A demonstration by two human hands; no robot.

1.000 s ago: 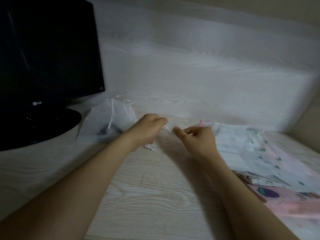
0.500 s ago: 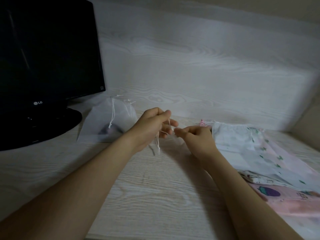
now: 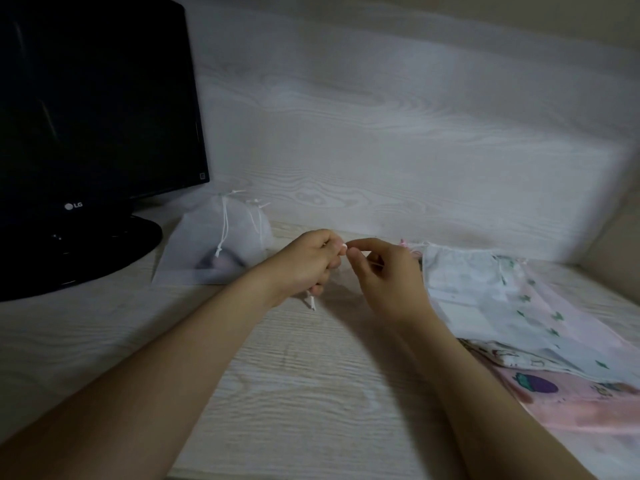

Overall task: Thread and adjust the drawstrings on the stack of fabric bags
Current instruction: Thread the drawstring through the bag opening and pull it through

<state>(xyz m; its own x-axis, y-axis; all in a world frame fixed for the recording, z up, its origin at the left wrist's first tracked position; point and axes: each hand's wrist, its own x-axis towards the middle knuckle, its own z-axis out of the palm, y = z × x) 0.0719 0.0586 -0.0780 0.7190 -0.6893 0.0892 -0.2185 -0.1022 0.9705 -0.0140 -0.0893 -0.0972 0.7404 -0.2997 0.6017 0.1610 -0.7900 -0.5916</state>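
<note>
A thin white drawstring (image 3: 312,301) runs through my two hands above the middle of the desk, its frayed end hanging below my left hand (image 3: 304,261). That hand grips the string with curled fingers. My right hand (image 3: 384,271) pinches the string close to the left fingertips. To the right lies a stack of fabric bags (image 3: 491,306): a white one with green prints on top, pink printed ones under it. A white sheer drawstring bag (image 3: 214,244) sits at the back left, strings tied, something dark inside.
A black monitor (image 3: 93,109) on a round stand (image 3: 86,251) fills the left side. The pale wood-grain desk (image 3: 294,393) meets a wood-grain back wall, and its front edge runs along the bottom of the view.
My hands have come closer together, fingertips nearly touching. The loose end of the string, which hung in front of my left hand, now hangs below it.
</note>
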